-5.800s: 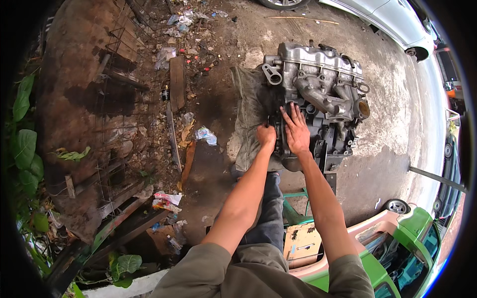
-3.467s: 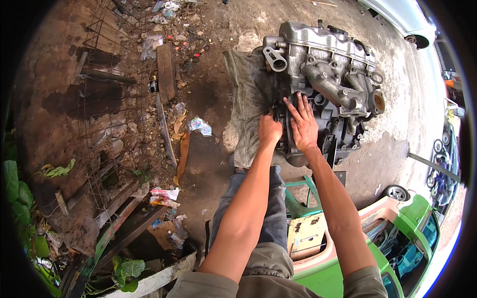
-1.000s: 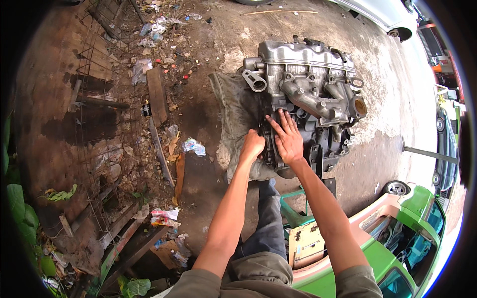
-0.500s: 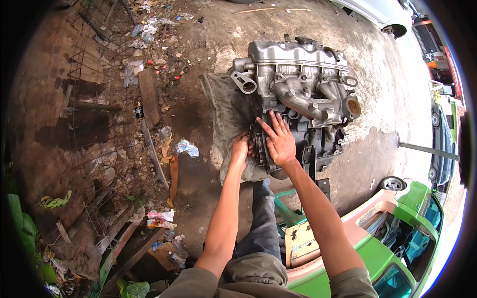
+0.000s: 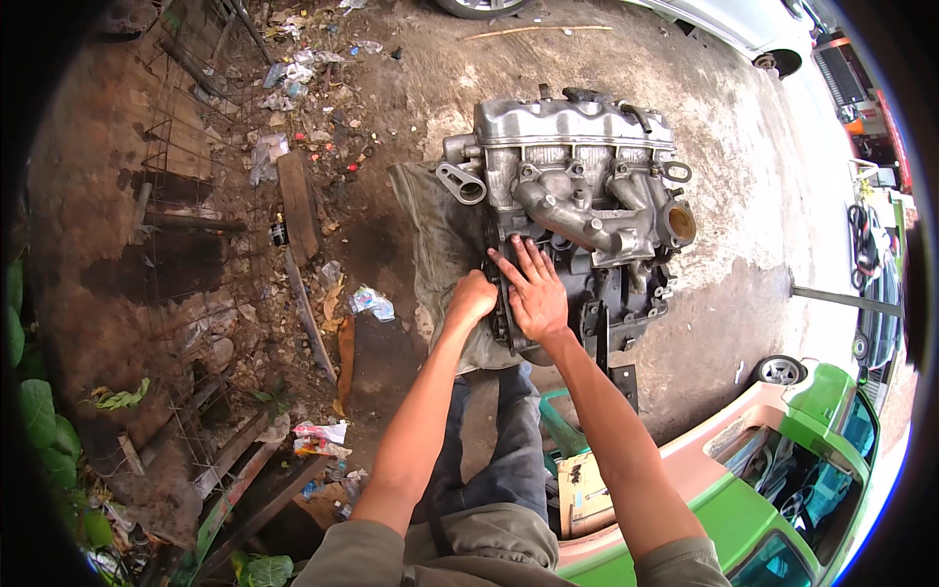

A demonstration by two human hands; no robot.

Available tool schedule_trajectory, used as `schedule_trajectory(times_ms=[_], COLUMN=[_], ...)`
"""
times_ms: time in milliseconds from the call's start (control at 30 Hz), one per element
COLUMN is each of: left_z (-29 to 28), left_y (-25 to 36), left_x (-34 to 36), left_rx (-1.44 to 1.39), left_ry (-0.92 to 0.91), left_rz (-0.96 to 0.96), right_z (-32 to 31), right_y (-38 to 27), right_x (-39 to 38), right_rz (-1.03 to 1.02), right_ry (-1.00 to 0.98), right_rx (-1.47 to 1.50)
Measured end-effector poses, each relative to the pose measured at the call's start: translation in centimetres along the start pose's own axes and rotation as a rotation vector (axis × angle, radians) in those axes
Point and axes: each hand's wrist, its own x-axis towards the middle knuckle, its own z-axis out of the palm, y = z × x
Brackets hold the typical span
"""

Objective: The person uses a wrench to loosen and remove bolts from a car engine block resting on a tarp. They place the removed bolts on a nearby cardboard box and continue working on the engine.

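Note:
An engine point(image 5: 543, 235) stands in front of me, with a silver ribbed cover on top and a dark lower block. Against the dark side of the block lies my right hand point(image 5: 536, 293), flat, its fingers spread and pointing away from me. My left hand point(image 5: 473, 296) is closed at the left edge of the block, knuckles up. Whatever its fingers grip there is hidden behind the hand. Above both hands curves a grey metal manifold point(image 5: 577, 217) with a round opening at its right end. A dirty grey-green cloth point(image 5: 430, 220) spreads under and left of the engine.
Litter, planks point(image 5: 298, 205) and rusty wire mesh cover the ground at left. Close by my legs are a green plastic stool point(image 5: 559, 423) and a cardboard box point(image 5: 584, 494). A green vehicle body point(image 5: 714, 519) fills the lower right. A white car point(image 5: 734, 24) stands at the far right.
My left hand has rolled over, so its back now faces up and its fingers are more hidden. The right hand stays flat on the block. The whole view has shifted slightly.

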Motion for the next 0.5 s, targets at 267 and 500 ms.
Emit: schedule_trajectory(times_ms=[267, 500], left_z=[0.7, 0.9], left_y=[0.9, 0.7], left_x=[-2.7, -2.0], left_rx=[0.028, -0.054], left_ry=[0.100, 0.148], left_rz=[0.073, 0.013], right_z=[-0.1, -0.3], right_y=[0.1, 0.2], right_x=[0.0, 0.1], right_rz=[0.005, 0.008], right_ry=[-0.045, -0.057], right_rx=[0.016, 0.047])
